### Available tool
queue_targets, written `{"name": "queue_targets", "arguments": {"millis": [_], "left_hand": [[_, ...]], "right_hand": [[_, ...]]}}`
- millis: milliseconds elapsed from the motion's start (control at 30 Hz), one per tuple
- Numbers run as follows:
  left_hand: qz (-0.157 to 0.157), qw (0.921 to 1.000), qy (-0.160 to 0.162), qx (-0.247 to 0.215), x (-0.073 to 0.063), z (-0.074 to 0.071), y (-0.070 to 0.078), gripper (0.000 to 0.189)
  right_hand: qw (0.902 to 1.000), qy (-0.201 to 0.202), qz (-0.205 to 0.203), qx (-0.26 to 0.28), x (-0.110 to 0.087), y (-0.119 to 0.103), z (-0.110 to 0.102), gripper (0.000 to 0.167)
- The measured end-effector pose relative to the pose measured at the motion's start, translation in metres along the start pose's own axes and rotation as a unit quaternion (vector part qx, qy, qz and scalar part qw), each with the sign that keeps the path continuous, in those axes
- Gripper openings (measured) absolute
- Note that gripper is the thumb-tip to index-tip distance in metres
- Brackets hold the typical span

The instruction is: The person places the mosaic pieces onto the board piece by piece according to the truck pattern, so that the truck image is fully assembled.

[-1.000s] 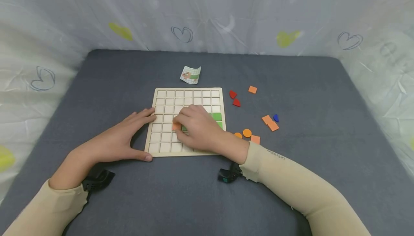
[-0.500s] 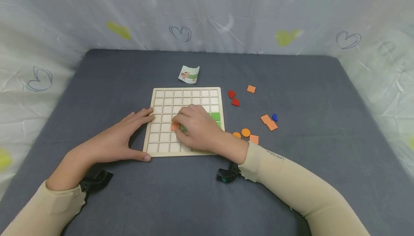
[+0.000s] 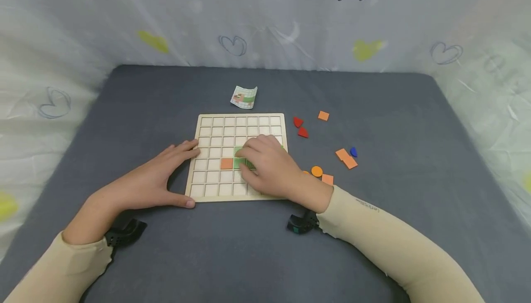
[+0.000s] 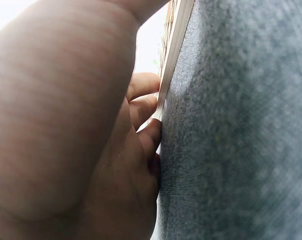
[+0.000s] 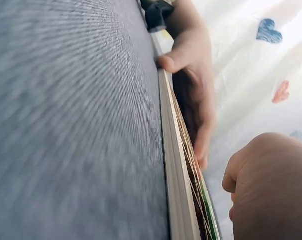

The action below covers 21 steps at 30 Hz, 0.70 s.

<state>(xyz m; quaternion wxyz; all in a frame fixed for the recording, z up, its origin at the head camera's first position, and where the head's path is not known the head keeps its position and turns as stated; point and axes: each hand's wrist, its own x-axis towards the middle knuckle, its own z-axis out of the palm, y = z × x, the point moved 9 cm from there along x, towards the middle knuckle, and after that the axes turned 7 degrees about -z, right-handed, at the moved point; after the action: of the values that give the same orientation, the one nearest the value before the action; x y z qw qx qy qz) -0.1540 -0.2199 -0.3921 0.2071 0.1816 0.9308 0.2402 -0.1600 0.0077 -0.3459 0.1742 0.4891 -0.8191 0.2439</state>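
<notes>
A pale wooden grid board [image 3: 206, 187] lies flat on the table. My left hand [image 3: 159, 176] rests at its left side, fingers straight along the edge and thumb at the near corner. In the left wrist view, the left fingertips [image 4: 150, 84] meet the board's side. My right hand [image 3: 269, 162] is over the board's middle, fingers loosely bent and nothing visible in them; in the right wrist view it is raised above the surface. An orange square tile [image 3: 226, 163] sits flat in a cell left of it. Green square tiles [image 3: 238, 163] lie partly hidden under this hand.
Right of the board lie two red pieces [image 3: 303, 132], several loose orange squares [image 3: 323, 115], orange discs [image 3: 317, 171] and a blue piece [image 3: 353, 151]. A small printed pattern card [image 3: 244, 97] lies behind the board. A white curtain [image 3: 265, 12] hangs behind the table.
My right hand has let go of the orange square tile and shifted right, uncovering the tile and the green beside it. My left hand stays at the board's edge.
</notes>
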Motion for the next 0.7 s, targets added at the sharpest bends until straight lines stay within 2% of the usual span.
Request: {"name": "queue_targets", "arguments": {"millis": [400,700], "left_hand": [[-0.012,0.9998,0.008,0.010,0.003,0.002,-0.004,0.127],[-0.008,0.9999,0.007,0.009,0.002,0.001,-0.002,0.126]], "right_hand": [[0.9987,0.038,0.033,0.002,-0.041,0.016,-0.034,0.018],[0.9973,0.059,0.043,-0.007,-0.063,0.027,-0.050,0.018]]}}
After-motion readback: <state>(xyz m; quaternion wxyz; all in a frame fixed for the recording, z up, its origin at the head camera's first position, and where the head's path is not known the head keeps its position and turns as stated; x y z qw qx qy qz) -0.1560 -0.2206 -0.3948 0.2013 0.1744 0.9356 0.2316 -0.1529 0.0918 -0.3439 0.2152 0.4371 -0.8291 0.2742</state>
